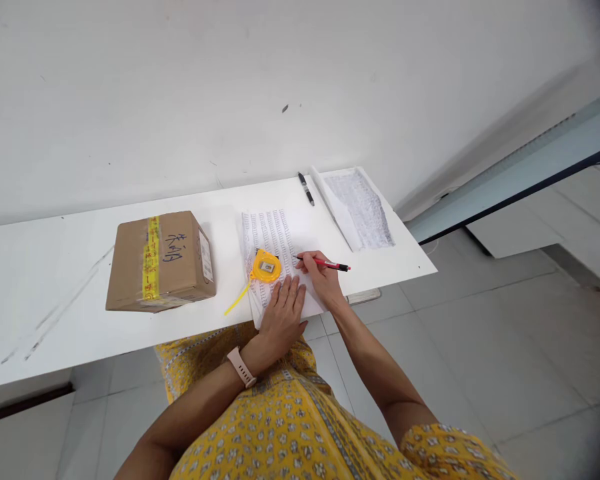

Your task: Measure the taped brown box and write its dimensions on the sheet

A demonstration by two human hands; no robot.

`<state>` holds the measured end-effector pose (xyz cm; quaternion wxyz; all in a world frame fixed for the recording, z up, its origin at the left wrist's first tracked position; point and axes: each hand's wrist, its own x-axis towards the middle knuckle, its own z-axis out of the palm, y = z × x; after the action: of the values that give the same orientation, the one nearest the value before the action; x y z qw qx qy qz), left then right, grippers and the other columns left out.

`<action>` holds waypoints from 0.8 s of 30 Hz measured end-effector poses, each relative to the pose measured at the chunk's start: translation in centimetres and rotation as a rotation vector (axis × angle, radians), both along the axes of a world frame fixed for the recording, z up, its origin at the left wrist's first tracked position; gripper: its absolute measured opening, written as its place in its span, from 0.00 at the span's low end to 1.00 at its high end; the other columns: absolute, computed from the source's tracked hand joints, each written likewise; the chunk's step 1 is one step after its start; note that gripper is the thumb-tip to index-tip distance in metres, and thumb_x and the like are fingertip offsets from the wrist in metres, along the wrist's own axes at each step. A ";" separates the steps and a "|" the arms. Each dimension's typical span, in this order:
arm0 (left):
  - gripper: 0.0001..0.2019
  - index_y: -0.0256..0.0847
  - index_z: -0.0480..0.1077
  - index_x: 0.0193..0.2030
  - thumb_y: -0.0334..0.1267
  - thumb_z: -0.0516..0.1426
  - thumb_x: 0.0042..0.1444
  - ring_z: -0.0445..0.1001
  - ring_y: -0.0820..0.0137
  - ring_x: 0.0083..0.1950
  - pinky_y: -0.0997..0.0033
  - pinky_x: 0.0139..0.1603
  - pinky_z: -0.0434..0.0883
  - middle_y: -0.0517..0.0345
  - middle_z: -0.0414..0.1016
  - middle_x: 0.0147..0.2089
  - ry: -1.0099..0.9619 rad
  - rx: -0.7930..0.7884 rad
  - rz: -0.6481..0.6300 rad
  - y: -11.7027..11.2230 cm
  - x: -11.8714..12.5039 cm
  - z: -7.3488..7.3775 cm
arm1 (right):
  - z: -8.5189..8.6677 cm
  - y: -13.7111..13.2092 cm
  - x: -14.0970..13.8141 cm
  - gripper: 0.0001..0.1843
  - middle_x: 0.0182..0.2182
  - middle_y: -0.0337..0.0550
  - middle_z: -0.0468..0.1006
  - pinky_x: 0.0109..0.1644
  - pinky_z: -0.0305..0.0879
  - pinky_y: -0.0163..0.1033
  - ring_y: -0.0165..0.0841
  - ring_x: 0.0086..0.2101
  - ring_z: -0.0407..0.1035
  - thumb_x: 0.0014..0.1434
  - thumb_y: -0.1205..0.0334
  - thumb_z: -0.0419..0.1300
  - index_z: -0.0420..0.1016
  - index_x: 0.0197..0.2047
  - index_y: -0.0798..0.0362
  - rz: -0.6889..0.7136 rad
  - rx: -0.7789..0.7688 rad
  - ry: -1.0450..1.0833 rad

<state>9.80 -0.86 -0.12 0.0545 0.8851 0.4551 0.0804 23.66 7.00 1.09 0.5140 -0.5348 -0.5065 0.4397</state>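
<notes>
My right hand grips a red and black pen, its tip at a sheet of paper with columns of writing. Fingers stretched out, my left hand lies flat on the lower part of that sheet. Just above the left fingertips, a yellow tape measure rests on the writing. A short end of its yellow tape sticks out toward the table's front edge. To the left stands a closed cardboard box with yellow printed tape, dark handwriting and a white label.
A black pen lies toward the back of the white table. Right of it are papers densely covered with writing. The wall runs behind the table. At the right, the tabletop ends above a tiled floor.
</notes>
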 end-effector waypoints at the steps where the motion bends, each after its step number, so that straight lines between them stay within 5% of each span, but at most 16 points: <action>1: 0.37 0.23 0.51 0.71 0.40 0.57 0.60 0.42 0.48 0.77 0.41 0.73 0.51 0.30 0.47 0.75 0.012 0.006 0.003 0.0 0.0 -0.1 | -0.1 0.0 0.0 0.20 0.25 0.38 0.74 0.39 0.67 0.40 0.32 0.29 0.66 0.60 0.41 0.58 0.71 0.33 0.51 -0.003 -0.001 -0.040; 4: 0.34 0.25 0.51 0.72 0.37 0.55 0.62 0.44 0.47 0.76 0.38 0.73 0.49 0.31 0.47 0.75 0.030 0.034 0.012 0.1 0.0 -0.4 | -0.3 0.0 0.2 0.19 0.23 0.35 0.70 0.35 0.64 0.38 0.31 0.27 0.63 0.60 0.44 0.59 0.66 0.29 0.50 -0.037 -0.008 -0.106; 9: 0.26 0.25 0.60 0.67 0.28 0.51 0.62 0.54 0.45 0.73 0.38 0.70 0.57 0.26 0.53 0.72 0.042 0.055 0.062 0.4 1.1 0.0 | -0.5 0.3 0.4 0.15 0.28 0.36 0.75 0.38 0.67 0.39 0.31 0.30 0.70 0.59 0.48 0.61 0.68 0.41 0.50 0.031 -0.013 -0.003; 12: 0.22 0.24 0.65 0.64 0.28 0.47 0.65 0.59 0.44 0.71 0.39 0.67 0.62 0.24 0.57 0.70 0.046 0.072 0.097 0.6 1.8 0.3 | -0.7 0.4 0.4 0.15 0.28 0.38 0.75 0.37 0.66 0.39 0.32 0.29 0.70 0.55 0.49 0.65 0.68 0.34 0.50 0.011 -0.050 -0.014; 16: 0.22 0.28 0.66 0.64 0.27 0.45 0.66 0.61 0.47 0.71 0.39 0.66 0.63 0.28 0.59 0.70 0.005 0.098 0.097 0.8 1.7 -0.1 | -0.9 0.4 0.4 0.17 0.20 0.31 0.63 0.30 0.59 0.37 0.28 0.23 0.59 0.57 0.52 0.62 0.61 0.24 0.49 -0.066 0.034 -0.169; 24: 0.21 0.29 0.67 0.63 0.29 0.47 0.67 0.64 0.49 0.69 0.43 0.66 0.64 0.31 0.63 0.69 0.048 0.202 0.078 0.7 1.3 -0.5 | -0.9 0.4 0.2 0.16 0.19 0.30 0.60 0.30 0.55 0.37 0.28 0.23 0.55 0.58 0.56 0.59 0.58 0.23 0.49 -0.045 0.098 -0.294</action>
<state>11.07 -0.12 -0.62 -0.0491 0.8694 0.4799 0.1065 23.91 7.35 0.18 0.4695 -0.5790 -0.5849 0.3198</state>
